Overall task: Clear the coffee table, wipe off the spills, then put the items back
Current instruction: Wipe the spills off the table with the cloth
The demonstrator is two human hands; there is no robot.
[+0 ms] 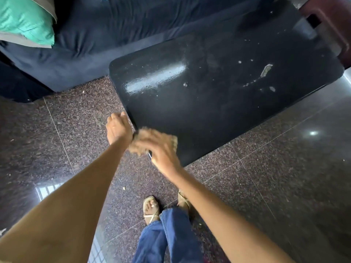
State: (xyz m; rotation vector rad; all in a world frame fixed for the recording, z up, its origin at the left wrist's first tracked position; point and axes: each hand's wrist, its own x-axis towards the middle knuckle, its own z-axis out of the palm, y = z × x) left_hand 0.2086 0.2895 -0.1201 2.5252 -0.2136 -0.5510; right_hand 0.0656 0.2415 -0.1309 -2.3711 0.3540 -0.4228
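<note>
The fuzzy tan cleaning cloth sits at the near-left corner of the glossy black rectangular coffee table, pressed down under my right hand. That hand is blurred, so I read it as mid-swipe; its fingers lie spread flat over the cloth, holding it against the top and not pinching it. Something thin and dark shows at the table edge just under that hand; I cannot tell what it is.

My left hand hangs just beside the same corner, off the table's left edge, touching or nearly touching the cloth. Its fingers curl downward and I cannot tell whether they grip the rim or cup loosely to catch crumbs.

What matters for the next stroke: the mess lies away from the cloth, up and to the right. The long pale streak of spill and the scattered white flecks sit toward the far-right part of the top, well apart from both hands. The table's long axis runs from this near-left corner toward the far right, so I judge the cloth must travel along it, and the right hand, already on the cloth, is the nearer one to do it.

The top carries no items, so clearing looks done and wiping is under way. A dark navy fabric sofa borders the far side.
</note>
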